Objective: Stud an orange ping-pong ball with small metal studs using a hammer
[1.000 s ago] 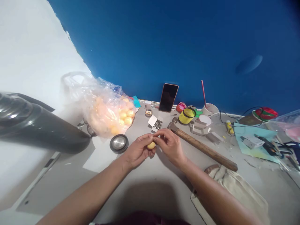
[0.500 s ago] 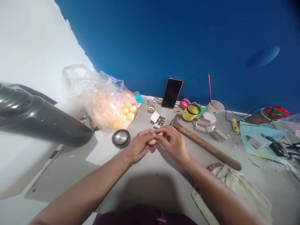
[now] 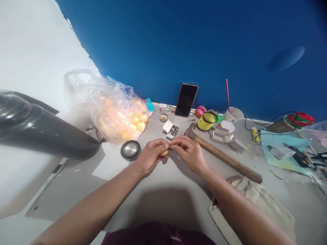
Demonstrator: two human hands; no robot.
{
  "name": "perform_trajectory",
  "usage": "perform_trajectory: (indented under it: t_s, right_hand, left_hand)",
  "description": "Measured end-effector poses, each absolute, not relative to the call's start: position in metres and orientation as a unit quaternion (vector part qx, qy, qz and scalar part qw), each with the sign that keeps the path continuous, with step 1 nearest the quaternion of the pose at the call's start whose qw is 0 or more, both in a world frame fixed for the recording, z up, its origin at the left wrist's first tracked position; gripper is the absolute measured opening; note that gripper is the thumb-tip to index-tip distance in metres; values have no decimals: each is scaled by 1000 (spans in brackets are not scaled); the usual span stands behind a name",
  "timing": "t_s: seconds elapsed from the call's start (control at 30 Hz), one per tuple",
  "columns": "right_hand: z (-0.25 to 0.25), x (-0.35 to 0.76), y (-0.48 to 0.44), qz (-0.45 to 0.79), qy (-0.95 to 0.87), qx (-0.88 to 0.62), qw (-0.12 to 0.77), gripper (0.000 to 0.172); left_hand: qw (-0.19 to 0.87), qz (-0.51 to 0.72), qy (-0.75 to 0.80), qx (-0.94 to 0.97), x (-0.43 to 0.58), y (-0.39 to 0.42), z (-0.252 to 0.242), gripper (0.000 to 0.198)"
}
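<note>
Head view: left hand (image 3: 154,153) grasped small yellow rounded piece (image 3: 164,153) above grey table (image 3: 176,178). Visible strip ran roughly sideways, right end slightly higher; full long axis, direction hidden by fingers. Right hand (image 3: 190,151) curled, fingertips beside piece; could not tell whether gripping.

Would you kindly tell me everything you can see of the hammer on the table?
The hammer has a long brown handle that looks wooden, with uneven darker tones, and a dark head that looks metal. It lies slantwise on the grey table, head toward the blue wall, handle end beside the cream cloth. It is not gripped; the right hand is close to the head, and I cannot tell whether they touch.
</note>
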State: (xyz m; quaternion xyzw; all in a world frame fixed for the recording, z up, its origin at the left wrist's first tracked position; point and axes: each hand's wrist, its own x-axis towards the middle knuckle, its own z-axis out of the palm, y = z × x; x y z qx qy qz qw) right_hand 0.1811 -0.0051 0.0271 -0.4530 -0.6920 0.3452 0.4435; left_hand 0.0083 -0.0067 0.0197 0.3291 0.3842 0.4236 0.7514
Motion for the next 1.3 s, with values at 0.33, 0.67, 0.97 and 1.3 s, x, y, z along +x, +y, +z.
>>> perform_trajectory:
  t_s: [0.33, 0.67, 0.97, 1.3]
  right_hand:
    - [31, 181, -3, 420, -624, -509, 419, 11]
    - [24, 186, 3, 697, -417, -401, 424, 38]
    - [24, 182, -1, 695, -417, -409, 420, 35]
    - [30, 180, -2, 739, -353, -402, 409, 42]
  left_hand:
    - [736, 436, 401, 329, 8, -6, 18, 27]
    - [696, 466, 386, 386, 6, -10, 28, 56]
    - [630, 476, 427, 441, 8, -10, 28, 49]
    - [619, 472, 437, 452, 5, -8, 23, 48]
